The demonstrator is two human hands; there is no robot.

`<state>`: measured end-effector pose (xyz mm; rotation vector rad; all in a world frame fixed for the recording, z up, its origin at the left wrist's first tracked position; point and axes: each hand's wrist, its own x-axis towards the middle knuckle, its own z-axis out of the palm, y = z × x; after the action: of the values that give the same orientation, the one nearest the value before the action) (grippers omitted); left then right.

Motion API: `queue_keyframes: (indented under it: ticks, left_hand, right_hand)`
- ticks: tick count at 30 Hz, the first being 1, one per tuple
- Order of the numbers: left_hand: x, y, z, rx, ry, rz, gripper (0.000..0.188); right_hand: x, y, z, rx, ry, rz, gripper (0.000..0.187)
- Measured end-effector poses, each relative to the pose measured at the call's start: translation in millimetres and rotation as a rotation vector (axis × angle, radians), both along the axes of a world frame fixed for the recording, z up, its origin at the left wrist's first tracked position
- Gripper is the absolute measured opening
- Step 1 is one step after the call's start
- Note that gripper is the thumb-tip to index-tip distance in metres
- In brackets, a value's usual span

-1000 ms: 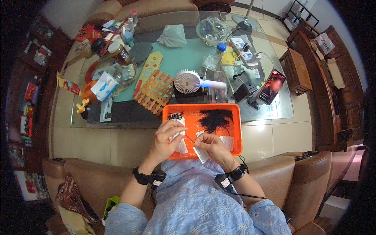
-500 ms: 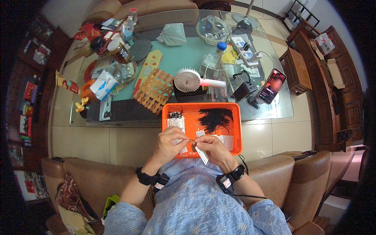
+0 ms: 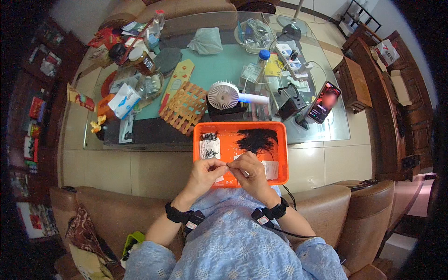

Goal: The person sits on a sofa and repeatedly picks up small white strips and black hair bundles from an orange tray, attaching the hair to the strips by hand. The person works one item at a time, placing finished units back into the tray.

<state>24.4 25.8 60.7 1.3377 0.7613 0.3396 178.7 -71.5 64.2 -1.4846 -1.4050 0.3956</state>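
Note:
An orange tray (image 3: pixel 283 154) lies before me, with both my hands over its near edge. My left hand (image 3: pixel 204 176) is closed, thumb and forefinger pinched at the tips. Against them, my right hand (image 3: pixel 251 175) pinches from the other side. Between the fingertips is a tiny bit of thin dark string, mostly hidden. White paper tags with dark strings (image 3: pixel 210 148) are stacked at the tray's left. A bundle of loose black strings (image 3: pixel 255 140) fills its far right. More white tags (image 3: pixel 270 169) lie at the near right; another is partly covered by my right hand.
Beyond the tray stands a glass table (image 3: pixel 210 60) bearing a white handheld fan (image 3: pixel 224 95), a woven wooden mat (image 3: pixel 184 108), a propped phone (image 3: pixel 324 102), a black plug adapter (image 3: pixel 292 108) and a power strip (image 3: pixel 291 60). Jars and bags crowd its left side. Brown sofa cushions (image 3: pixel 322 210) flank me.
My right hand has turned over and shifted slightly up, its fingertips now meeting my left ones. The white tag that stuck out below my right thumb no longer shows there. The fan's light went from red to blue.

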Motion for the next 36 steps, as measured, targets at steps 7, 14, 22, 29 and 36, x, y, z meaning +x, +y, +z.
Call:
queue_keyframes:
  ticks: [7, 14, 22, 29, 36]
  left_hand:
    - [-2.1, 1.1, -1.6, -0.043, -0.022, 0.002, 0.011]
    - [-1.9, 11.1, 4.7, 0.275, -0.020, -0.112, 0.011]
    - [-5.6, 10.1, 6.2, 0.228, 0.071, -0.151, 0.013]
    - [-6.4, -0.3, -8.6, -0.103, -0.090, 0.011, 0.014]
    - [-5.4, -3.9, -1.6, -0.098, -0.119, 0.030, 0.010]
  right_hand:
    - [-6.3, -2.9, -2.6, -0.099, 0.181, -0.018, 0.014]
    - [-3.8, -7.5, -2.6, -0.446, 0.765, 0.051, 0.005]
    - [-7.4, -8.5, -5.3, -0.330, 0.526, 0.014, 0.005]
    - [-2.5, -10.2, -4.7, -0.416, 1.186, 0.127, 0.004]
    - [-4.6, -10.3, -7.0, -0.420, 1.296, 0.176, 0.005]
